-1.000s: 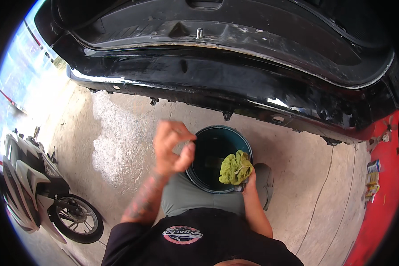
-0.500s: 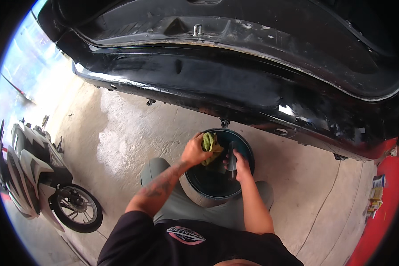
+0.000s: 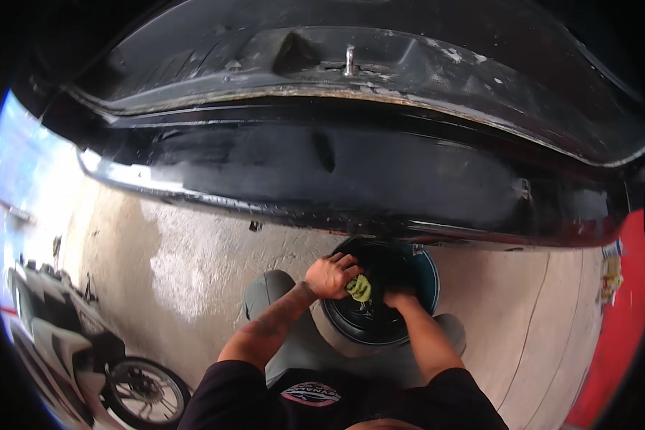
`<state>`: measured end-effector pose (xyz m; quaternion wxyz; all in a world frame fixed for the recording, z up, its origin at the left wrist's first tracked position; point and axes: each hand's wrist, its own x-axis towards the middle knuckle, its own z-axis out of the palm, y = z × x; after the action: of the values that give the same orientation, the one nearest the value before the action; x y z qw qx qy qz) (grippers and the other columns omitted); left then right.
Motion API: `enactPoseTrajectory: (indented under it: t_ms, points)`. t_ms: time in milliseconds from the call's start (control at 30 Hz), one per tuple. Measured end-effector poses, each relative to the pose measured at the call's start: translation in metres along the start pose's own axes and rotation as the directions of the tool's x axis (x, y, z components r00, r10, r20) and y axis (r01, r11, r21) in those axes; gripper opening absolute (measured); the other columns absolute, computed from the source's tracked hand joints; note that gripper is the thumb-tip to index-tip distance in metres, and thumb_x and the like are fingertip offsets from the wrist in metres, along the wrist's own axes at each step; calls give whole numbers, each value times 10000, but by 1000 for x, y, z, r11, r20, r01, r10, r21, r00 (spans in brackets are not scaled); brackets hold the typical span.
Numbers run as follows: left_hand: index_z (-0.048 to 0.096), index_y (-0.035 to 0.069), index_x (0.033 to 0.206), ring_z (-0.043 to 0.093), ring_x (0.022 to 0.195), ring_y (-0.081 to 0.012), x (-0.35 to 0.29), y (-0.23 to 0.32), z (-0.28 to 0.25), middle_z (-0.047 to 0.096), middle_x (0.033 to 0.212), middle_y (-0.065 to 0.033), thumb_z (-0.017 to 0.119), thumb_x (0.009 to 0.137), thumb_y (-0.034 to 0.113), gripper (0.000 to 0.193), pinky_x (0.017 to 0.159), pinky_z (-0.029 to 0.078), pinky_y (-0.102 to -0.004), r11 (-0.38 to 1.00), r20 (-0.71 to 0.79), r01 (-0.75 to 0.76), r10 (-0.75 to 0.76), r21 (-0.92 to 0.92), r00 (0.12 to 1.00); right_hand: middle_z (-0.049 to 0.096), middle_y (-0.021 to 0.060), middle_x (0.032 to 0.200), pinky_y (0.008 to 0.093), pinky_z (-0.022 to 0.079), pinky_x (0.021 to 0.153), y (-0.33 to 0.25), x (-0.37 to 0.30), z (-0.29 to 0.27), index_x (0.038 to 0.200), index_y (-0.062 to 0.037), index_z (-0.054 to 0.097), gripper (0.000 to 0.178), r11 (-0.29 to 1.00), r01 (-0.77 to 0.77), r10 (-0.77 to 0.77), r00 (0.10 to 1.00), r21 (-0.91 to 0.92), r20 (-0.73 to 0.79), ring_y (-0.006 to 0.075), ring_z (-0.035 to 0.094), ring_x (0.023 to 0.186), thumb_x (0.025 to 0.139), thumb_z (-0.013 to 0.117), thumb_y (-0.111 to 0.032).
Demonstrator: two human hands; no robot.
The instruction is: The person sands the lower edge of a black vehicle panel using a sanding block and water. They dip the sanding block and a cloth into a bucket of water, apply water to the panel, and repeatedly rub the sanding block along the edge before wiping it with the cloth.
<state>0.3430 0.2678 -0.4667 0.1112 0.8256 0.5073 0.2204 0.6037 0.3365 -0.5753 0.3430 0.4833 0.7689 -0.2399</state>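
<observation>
Over the left part of a dark round bucket (image 3: 436,283), my left hand (image 3: 331,276) is closed round a wet-looking yellow-green cloth (image 3: 360,288). Thin streaks, like dripping water, show just below the cloth. My right hand (image 3: 398,295) reaches down inside the bucket on its right side. Its fingers are lost in the dark interior, so whatever it holds is hidden. The bucket stands between my knees, its far rim partly under the black car bumper (image 3: 244,158).
Above the bumper lies the dark trunk sill with a metal latch post (image 3: 350,61). A parked scooter (image 3: 64,344) is on the left. Pale stains mark the concrete floor (image 3: 186,258). Small containers (image 3: 610,276) stand by a red surface (image 3: 613,337) on the right.
My right hand has lowered into the bucket; the dark block it held is no longer visible. The cloth in my left hand looks more bunched. The view has shifted closer to the bumper.
</observation>
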Motion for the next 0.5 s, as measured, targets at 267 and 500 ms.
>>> enactPoseTrajectory:
  t_ms: [267,500]
  points:
    - [718,177,1145,685,1010,-269,-7,-5,-8,636,1168,-48,853,659,320,524,818,596,-404,999,-19,-6,5,-36,1000,684,172,1279,449,530,970,-9,-217,-122,1376,-196,612,494,859,41,156,928,510,-337,362,665,1165,913,713,-333]
    - [716,173,1149,675,977,-275,1,-2,-6,623,1139,-51,865,636,338,559,815,591,-412,999,55,-52,53,-16,997,668,156,1212,389,534,931,-60,-342,-198,1369,-96,609,499,793,389,148,624,469,-767,343,669,1075,891,744,-141]
